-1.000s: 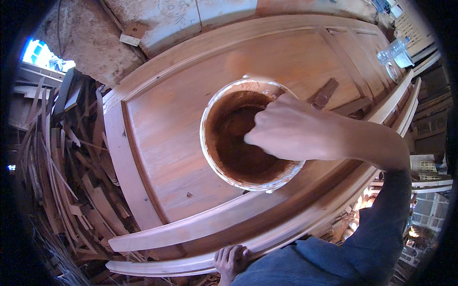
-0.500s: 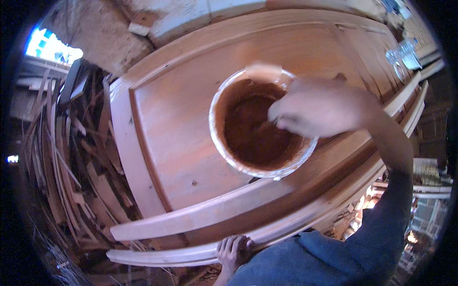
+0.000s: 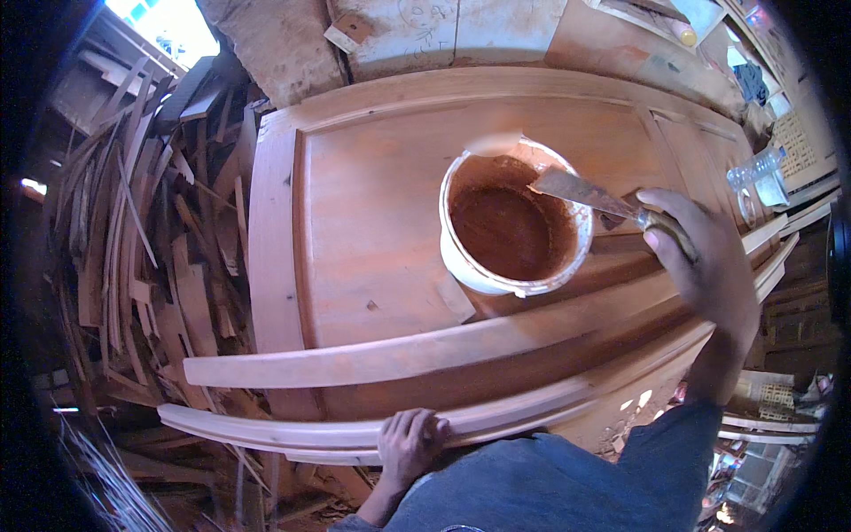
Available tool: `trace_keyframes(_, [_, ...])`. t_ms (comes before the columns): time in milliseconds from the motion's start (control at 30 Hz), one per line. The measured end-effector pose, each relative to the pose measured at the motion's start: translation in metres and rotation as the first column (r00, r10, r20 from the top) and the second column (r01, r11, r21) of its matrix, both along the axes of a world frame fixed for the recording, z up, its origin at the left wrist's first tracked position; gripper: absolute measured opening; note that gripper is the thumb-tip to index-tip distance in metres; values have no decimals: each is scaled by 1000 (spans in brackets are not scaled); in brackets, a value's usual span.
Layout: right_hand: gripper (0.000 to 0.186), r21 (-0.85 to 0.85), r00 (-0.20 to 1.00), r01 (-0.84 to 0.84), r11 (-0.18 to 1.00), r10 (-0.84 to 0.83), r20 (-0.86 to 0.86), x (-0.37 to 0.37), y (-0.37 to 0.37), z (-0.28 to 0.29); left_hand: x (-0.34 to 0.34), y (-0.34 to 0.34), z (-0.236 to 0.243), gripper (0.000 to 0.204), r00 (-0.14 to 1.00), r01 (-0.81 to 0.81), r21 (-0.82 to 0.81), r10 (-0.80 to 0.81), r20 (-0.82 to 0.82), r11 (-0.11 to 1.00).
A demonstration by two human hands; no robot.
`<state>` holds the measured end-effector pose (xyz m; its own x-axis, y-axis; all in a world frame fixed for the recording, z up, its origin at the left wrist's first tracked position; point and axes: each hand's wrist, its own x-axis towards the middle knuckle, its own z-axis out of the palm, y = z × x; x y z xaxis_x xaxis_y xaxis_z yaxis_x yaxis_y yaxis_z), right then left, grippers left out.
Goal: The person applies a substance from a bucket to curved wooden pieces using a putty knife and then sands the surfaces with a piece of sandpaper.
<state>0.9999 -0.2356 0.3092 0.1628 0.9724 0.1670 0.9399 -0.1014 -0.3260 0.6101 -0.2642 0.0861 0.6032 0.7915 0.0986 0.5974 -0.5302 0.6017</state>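
My right hand (image 3: 705,257) is closed on the handle of a putty knife (image 3: 581,191), its blade angled over the right side of a white bucket (image 3: 461,262). Reddish-brown paste (image 3: 501,230) coats the inside of the bucket, which stands on a panelled wooden door (image 3: 363,204) lying flat. Along the near side of the door, my left hand (image 3: 409,448) grips a long pale wooden moulding (image 3: 292,430). A second pale strip (image 3: 417,350) lies just beyond it, between my left hand and the bucket.
A dense pile of offcut planks and slats (image 3: 151,248) fills the left side. A dusty light wall (image 3: 408,31) backs the door. At the right end stands a clear plastic bottle (image 3: 753,173), with cluttered slatted pieces (image 3: 793,142) beyond it.
My right hand has drawn back rightward out of the bucket, bringing the knife blade into sight. The view has shifted, so the bucket appears farther right. My left hand keeps its grip.
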Motion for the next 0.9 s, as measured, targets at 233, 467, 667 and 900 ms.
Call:
trace_keyframes(233, [27,26,988,126,992,-128,81,-27,-48,-51,4,-4,-2,22,996,-59,139,50,68,989])
trace_keyframes(467, [20,65,992,73,995,-65,-111,-36,-50,-72,0,-9,-3,16,985,-122,195,94,146,973])
trace_keyframes(667, [31,-20,385,57,998,-40,-922,-26,-60,-112,-1,-12,-3,13,984,-109,160,84,158,981])
trace_keyframes(900, [35,48,-73,33,998,50,-996,-46,-57,-130,-8,-13,-2,13,976,-127,191,87,202,973])
